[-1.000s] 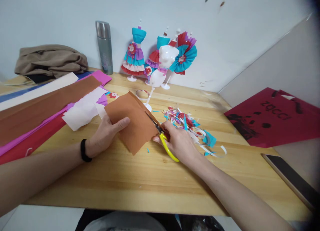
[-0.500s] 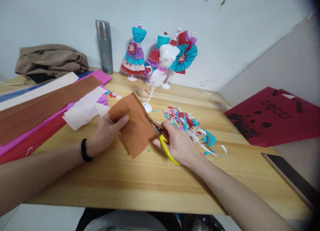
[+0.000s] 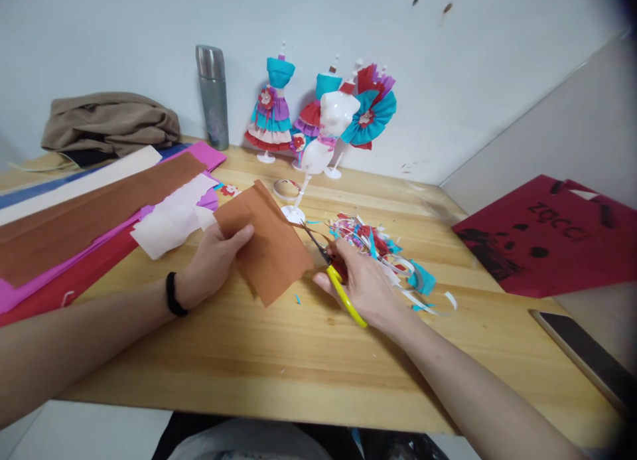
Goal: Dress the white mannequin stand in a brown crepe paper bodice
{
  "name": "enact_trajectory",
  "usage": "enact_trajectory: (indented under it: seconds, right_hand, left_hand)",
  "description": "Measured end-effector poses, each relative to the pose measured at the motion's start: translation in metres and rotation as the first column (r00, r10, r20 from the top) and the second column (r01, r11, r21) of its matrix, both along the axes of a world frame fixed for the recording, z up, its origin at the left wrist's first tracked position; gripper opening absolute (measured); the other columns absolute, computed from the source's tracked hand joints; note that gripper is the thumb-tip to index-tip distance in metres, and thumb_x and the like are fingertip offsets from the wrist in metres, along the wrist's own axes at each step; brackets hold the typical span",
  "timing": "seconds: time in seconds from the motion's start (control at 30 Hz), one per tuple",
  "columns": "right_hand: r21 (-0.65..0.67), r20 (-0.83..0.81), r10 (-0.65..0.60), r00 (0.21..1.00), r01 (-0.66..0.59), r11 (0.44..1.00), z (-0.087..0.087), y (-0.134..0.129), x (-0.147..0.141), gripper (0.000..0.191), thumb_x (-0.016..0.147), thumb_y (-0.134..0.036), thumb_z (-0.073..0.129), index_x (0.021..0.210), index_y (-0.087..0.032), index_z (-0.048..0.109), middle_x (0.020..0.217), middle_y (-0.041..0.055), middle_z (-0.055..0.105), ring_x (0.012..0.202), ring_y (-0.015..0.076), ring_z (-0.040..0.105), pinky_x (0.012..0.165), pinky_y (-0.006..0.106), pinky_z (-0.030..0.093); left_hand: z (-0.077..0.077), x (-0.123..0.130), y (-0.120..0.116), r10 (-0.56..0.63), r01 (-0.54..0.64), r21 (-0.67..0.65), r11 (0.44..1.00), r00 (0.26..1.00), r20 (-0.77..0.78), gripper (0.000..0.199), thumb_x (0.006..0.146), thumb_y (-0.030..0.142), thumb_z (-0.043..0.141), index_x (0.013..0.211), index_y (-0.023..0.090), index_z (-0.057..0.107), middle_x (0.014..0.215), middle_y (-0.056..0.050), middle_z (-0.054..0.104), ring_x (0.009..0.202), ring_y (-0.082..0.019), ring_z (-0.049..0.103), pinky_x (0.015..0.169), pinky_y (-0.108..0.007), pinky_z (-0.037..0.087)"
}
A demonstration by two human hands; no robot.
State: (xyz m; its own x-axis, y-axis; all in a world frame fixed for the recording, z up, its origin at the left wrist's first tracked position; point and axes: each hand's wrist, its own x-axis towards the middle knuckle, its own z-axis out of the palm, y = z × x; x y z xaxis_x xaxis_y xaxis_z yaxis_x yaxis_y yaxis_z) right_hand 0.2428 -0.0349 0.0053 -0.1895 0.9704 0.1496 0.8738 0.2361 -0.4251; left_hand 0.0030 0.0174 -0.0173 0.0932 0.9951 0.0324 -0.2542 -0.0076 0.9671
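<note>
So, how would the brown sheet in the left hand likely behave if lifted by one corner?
The brown sheet is probably light, since its edges look thin. It may sag somewhat, as it bends slightly near the thumb. Still, it seems not entirely limp: it spreads fairly flat from the left hand, which holds only one side.

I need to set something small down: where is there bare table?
Mostly bare wood shows along the near edge of the table, between left forearm and right forearm, and between the scrap pile and red bag. Crowded: the left side, with paper strips; the back, with dress forms; the middle, where the brown sheet and scissors are held.
</note>
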Motion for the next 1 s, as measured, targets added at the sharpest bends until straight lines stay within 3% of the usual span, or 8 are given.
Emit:
enact_trajectory:
  seconds: [0.2, 0.33, 0.43, 0.63, 0.73, 0.87, 1.0]
  right_hand:
    - [0.084, -0.22, -0.049, 0.974, 0.069, 0.994, -0.008, 0.007, 0.008, 0.033, 0.084, -0.053, 0.056, 0.084, -0.024, 0.041, 0.066, -0.0025, 0.047, 0.057, 0.0151, 0.044, 0.054, 0.028, 0.032]
    - [0.144, -0.526, -0.044, 0.849, 0.14, 0.98, -0.016, 0.013, 0.012, 0.03, 0.086, -0.051, 0.056, 0.088, -0.024, 0.044, 0.07, -0.0025, 0.046, 0.058, 0.0145, 0.043, 0.053, 0.028, 0.034]
    - [0.174, -0.62, -0.015, 0.784, 0.156, 0.972, -0.019, 0.015, 0.011, 0.027, 0.087, -0.049, 0.058, 0.091, -0.024, 0.047, 0.072, -0.0015, 0.048, 0.061, 0.0151, 0.046, 0.053, 0.029, 0.037]
    - [0.242, -0.486, 0.034, 0.873, 0.096, 0.966, -0.016, 0.007, 0.008, 0.028, 0.084, -0.047, 0.061, 0.087, -0.024, 0.044, 0.076, -0.0005, 0.05, 0.064, 0.0152, 0.047, 0.057, 0.03, 0.04]
    - [0.276, -0.311, 0.131, 0.941, -0.043, 0.96, -0.009, 0.0, 0.004, 0.028, 0.085, -0.047, 0.061, 0.087, -0.023, 0.047, 0.072, -0.0006, 0.051, 0.062, 0.0152, 0.048, 0.059, 0.03, 0.04]
    - [0.179, -0.137, 0.216, 0.967, -0.191, 0.965, -0.004, -0.003, -0.001, 0.033, 0.085, -0.052, 0.059, 0.086, -0.021, 0.048, 0.063, -0.0034, 0.048, 0.053, 0.0127, 0.042, 0.053, 0.026, 0.032]
    - [0.041, -0.047, 0.143, 0.989, -0.141, 0.989, -0.004, -0.001, -0.001, 0.036, 0.085, -0.055, 0.058, 0.085, -0.02, 0.05, 0.062, -0.0032, 0.048, 0.052, 0.0129, 0.041, 0.052, 0.025, 0.027]
  left_hand:
    - [0.001, 0.0, -0.001, 0.015, -0.014, 0.032, 0.999, 0.999, -0.044, 0.044, 0.073, 0.042, 0.081, 0.107, 0.016, 0.072, 0.118, -0.011, 0.073, 0.111, -0.03, 0.068, 0.095, -0.042, 0.056]
    - [0.005, -0.002, -0.004, 0.013, -0.006, 0.052, 0.999, 0.992, -0.127, 0.047, 0.074, 0.046, 0.079, 0.107, 0.014, 0.07, 0.12, -0.012, 0.073, 0.109, -0.03, 0.068, 0.092, -0.041, 0.057]
    - [0.007, -0.002, -0.006, -0.022, 0.026, 0.024, 0.999, 0.991, -0.133, 0.049, 0.074, 0.048, 0.079, 0.108, 0.014, 0.07, 0.12, -0.012, 0.073, 0.109, -0.031, 0.068, 0.092, -0.041, 0.057]
    - [0.007, 0.0, -0.008, -0.07, 0.073, 0.024, 0.997, 0.991, -0.114, 0.046, 0.074, 0.047, 0.08, 0.106, 0.016, 0.071, 0.118, -0.01, 0.074, 0.109, -0.031, 0.068, 0.091, -0.04, 0.057]
    - [0.007, 0.002, -0.007, -0.042, 0.049, 0.049, 0.998, 0.992, -0.12, 0.044, 0.074, 0.047, 0.08, 0.104, 0.016, 0.072, 0.115, -0.01, 0.075, 0.106, -0.031, 0.069, 0.088, -0.04, 0.058]
    - [0.005, 0.001, -0.004, 0.008, -0.004, 0.052, 0.999, 0.997, -0.07, 0.045, 0.072, 0.046, 0.082, 0.105, 0.015, 0.071, 0.116, -0.011, 0.074, 0.107, -0.03, 0.068, 0.089, -0.038, 0.057]
    - [0.003, -0.001, 0.001, 0.014, -0.016, 0.033, 0.999, 0.999, 0.048, 0.041, 0.072, 0.04, 0.083, 0.104, 0.017, 0.071, 0.107, -0.008, 0.076, 0.095, -0.024, 0.071, 0.08, -0.032, 0.058]
